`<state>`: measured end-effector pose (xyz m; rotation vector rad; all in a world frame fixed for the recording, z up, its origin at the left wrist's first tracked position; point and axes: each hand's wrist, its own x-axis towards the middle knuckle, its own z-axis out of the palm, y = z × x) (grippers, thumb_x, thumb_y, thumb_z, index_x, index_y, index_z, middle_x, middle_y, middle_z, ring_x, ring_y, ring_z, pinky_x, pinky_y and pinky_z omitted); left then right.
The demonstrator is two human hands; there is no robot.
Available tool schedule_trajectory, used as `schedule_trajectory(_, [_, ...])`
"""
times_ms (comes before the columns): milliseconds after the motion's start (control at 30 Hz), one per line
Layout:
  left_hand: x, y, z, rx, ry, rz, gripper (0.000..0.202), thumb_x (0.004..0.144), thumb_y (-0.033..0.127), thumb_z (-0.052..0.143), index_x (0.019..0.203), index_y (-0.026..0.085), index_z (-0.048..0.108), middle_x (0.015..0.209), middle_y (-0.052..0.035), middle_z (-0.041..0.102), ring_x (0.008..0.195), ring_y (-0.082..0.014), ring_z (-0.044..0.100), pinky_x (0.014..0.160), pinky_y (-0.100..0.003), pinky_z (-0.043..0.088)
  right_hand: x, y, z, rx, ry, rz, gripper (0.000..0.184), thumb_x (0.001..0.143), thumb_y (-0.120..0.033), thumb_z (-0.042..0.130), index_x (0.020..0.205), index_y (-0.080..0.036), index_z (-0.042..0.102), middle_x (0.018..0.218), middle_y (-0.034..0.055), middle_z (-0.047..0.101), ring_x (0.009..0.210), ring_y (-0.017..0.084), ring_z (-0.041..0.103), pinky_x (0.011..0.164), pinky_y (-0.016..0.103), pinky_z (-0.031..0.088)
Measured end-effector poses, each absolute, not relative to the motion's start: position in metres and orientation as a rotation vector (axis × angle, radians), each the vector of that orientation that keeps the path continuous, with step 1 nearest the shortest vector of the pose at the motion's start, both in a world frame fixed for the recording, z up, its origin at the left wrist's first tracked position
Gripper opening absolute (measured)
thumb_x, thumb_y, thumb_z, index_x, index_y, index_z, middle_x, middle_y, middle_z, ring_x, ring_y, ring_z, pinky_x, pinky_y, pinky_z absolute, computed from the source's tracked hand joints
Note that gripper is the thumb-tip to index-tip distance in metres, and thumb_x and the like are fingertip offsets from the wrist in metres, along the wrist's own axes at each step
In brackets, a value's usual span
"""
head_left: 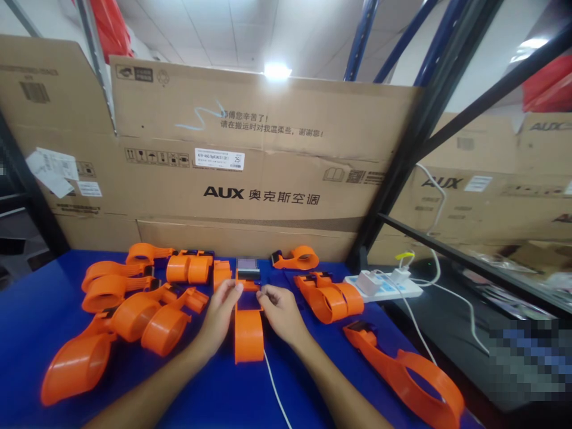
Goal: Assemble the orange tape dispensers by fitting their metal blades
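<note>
Both hands meet over the middle of a blue tabletop, at an orange tape dispenser (249, 339) whose round ring points toward me. My left hand (222, 310) pinches the left side of its far end between thumb and fingers. On the opposite side, my right hand (282, 313) has its fingers curled and pressed to the right edge. The exact finger contact is partly hidden. Just beyond the fingertips lies a small grey, flat-topped piece (247, 268); its kind is unclear. Another orange dispenser (222, 274) stands beside my left fingertips.
Several orange dispensers (134, 316) cluster at left. More dispensers (330, 301) lie at right, one large one (424, 381) near the front edge. A white power strip (388, 286) with plugs and cables sits by a black rack post (402, 173). A cardboard panel (268, 155) walls the back.
</note>
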<state>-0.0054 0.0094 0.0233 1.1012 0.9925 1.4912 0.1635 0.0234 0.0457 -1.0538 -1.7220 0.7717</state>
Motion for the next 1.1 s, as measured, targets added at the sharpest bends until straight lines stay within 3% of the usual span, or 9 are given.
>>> schedule_trajectory(400, [-0.0069,0.0101,0.0252,1.136,0.969,1.496,0.041,0.082,0.058,0.073,0.092,0.018,0.071,0.09,-0.0034,0.07,0.088,-0.022,0.063,0.08,-0.029,0.047,0.1621,0.0213,0.0496,-1.108,-1.822,0.602,0.027,0.08,-0.024,0.049,0.054,-0.02,0.044,0.053,-0.0042,0.042,0.053,0.011,0.039,0.051,0.023,0.029])
schedule_trajectory(700, [-0.0096,0.0075,0.0316,1.224,0.967,1.508,0.037,0.083,0.053,0.073,0.092,0.016,0.073,0.087,-0.0043,0.068,0.085,-0.0218,0.06,0.078,-0.029,0.047,0.1595,0.0199,0.0452,-1.128,-1.776,0.648,0.017,0.078,-0.025,0.052,0.061,-0.02,0.055,0.055,-0.0032,0.05,0.054,0.013,0.046,0.051,0.023,0.034])
schedule_trajectory(867, [-0.01,0.0085,0.0302,1.23,0.979,1.485,0.036,0.084,0.053,0.072,0.09,0.017,0.072,0.082,-0.0023,0.067,0.078,-0.0192,0.058,0.072,-0.027,0.045,0.1596,0.0199,0.0442,-1.135,-1.771,0.628,0.017,0.074,-0.022,0.053,0.057,-0.021,0.048,0.053,-0.004,0.047,0.053,0.013,0.044,0.051,0.023,0.033])
schedule_trajectory(1100, [-0.0098,0.0088,0.0285,1.202,0.973,1.479,0.035,0.082,0.052,0.074,0.088,0.017,0.074,0.075,-0.0019,0.065,0.075,-0.0199,0.059,0.077,-0.03,0.047,0.1604,0.019,0.0464,-1.135,-1.802,0.583,0.025,0.076,-0.023,0.051,0.054,-0.022,0.04,0.052,-0.0049,0.039,0.053,0.012,0.039,0.05,0.023,0.029])
